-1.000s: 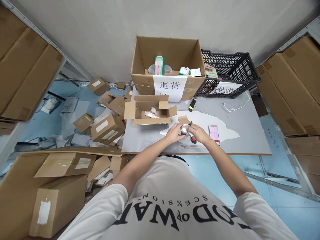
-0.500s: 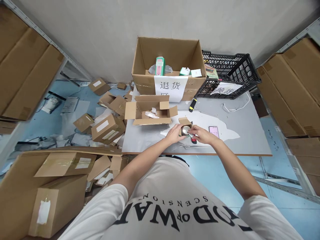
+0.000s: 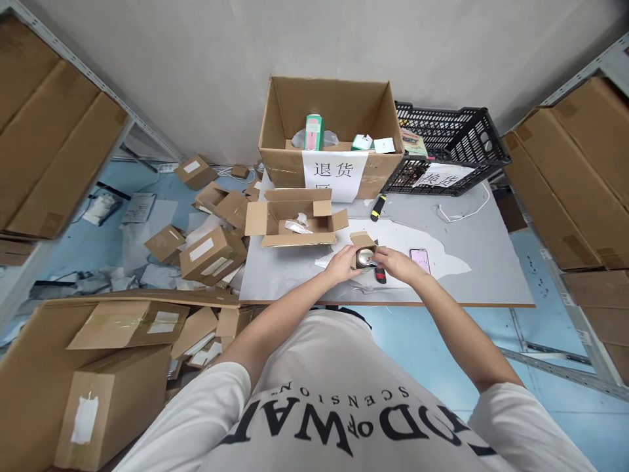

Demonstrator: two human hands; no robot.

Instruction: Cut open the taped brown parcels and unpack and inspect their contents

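Note:
Between my hands, near the table's front edge, stands a small open cardboard box point(image 3: 362, 238) with its flap raised. Inside it sits a round, silvery object point(image 3: 364, 256), too small in view to identify. My left hand point(image 3: 343, 264) is closed around the box's left side. At the right side, my right hand point(image 3: 394, 264) has its fingers drawn together by the rim, against the round object. What those fingertips pinch, if anything, is hidden. Just below them lies a red and black tool handle point(image 3: 380, 275).
Beyond stand an open carton point(image 3: 295, 241), a large labelled box point(image 3: 285, 164) and a black crate point(image 3: 445, 157). A yellow and black handle point(image 3: 378, 208), a phone point(image 3: 420, 259) and a white cable point(image 3: 466, 216) lie on the table point(image 3: 491, 275). Cartons point(image 3: 210, 254) crowd the left floor.
My right fingers have shifted slightly, and the pale piece that showed beneath them is now mostly out of sight. My left hand stays at the small box.

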